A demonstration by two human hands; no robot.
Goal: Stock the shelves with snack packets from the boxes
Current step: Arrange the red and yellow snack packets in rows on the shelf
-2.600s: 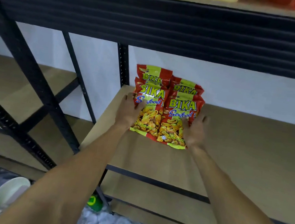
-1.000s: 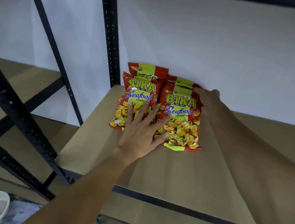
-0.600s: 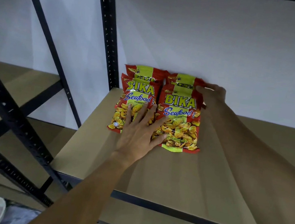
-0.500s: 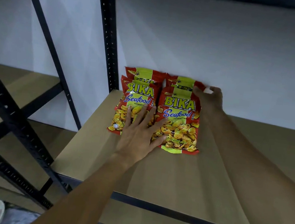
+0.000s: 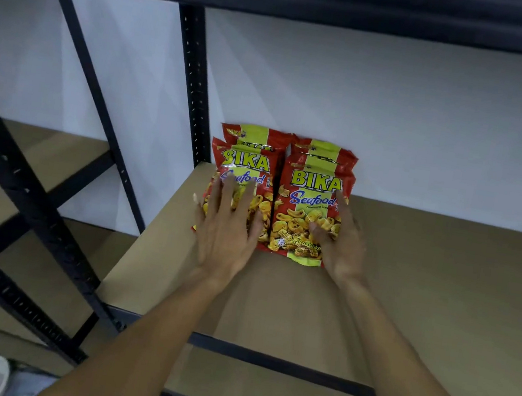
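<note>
Stacked snack packets (image 5: 310, 184) sat at the back-left corner of the shelf (image 5: 424, 288), against the wall (image 5: 398, 116). Left hand (image 5: 230, 230) lay flat on the left front packet, fingers straight and spread. Right hand (image 5: 342, 243) lay on the right one, fingers loosely extended.

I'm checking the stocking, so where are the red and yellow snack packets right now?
In the head view, the red and yellow snack packets lie at the back left corner of the brown shelf, against the white wall beside the black post.
</note>
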